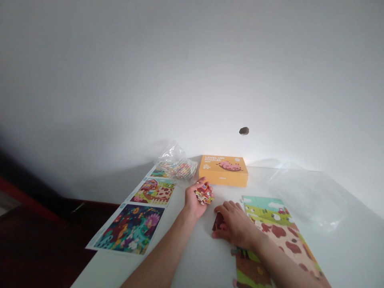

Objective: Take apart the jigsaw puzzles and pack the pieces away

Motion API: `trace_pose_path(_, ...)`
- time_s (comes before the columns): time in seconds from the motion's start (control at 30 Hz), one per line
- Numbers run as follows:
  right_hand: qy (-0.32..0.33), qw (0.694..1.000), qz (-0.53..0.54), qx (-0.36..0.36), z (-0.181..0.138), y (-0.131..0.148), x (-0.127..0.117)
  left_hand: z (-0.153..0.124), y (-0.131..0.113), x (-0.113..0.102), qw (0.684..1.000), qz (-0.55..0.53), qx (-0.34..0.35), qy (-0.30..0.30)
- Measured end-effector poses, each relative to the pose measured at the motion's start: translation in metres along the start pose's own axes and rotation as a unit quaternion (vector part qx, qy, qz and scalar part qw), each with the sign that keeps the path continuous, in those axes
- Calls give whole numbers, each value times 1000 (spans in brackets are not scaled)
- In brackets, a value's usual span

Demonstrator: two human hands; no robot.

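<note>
My left hand (194, 199) is closed round a small stack of jigsaw puzzle pieces (204, 193), held over the white table. To its right, my right hand (235, 224) has its thumb and fingers curled about a dark brown and pink puzzle piece (220, 222), low at the table beside the joined puzzle. That partly joined puzzle (289, 240) shows a spotted cow, sheep and green fields. My right hand and forearm hide part of its left side.
A yellow puzzle box (223, 171) stands by the wall. Left of it lies a clear bag of puzzle pieces (180, 166) on a printed picture sheet (130, 228). An empty clear plastic bag (318, 204) lies at the right. The wall has a hole (244, 131).
</note>
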State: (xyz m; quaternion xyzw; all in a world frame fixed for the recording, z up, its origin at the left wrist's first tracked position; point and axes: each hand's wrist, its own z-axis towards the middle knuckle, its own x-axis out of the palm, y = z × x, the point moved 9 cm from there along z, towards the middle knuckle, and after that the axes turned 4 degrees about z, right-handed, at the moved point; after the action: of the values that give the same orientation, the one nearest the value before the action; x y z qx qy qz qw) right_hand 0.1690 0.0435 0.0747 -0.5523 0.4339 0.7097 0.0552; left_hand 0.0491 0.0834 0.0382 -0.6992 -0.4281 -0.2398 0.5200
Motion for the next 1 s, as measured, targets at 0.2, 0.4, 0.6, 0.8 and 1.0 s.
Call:
trace_pose_path(0.2, 8, 999, 21, -45, 1, 12, -2, 0, 2, 0, 1000, 17, -5, -1)
trace_pose_path(0.4, -28, 999, -14, -6, 1, 3, -6, -1, 2, 0, 1000, 27, -5, -11)
trace_pose_path(0.6, -57, 998, -3, 21, 5, -7, -7, 2, 6, -3, 999, 35, -12, -13)
trace_pose_path(0.8, -105, 992, 55, 35, 6, -14, -14, 3, 8, -4, 999, 45, -16, -18)
trace_pose_path(1.0, -227, 962, 146, -41, -2, -9, -36, -6, 20, 9, 992, 111, -56, 24)
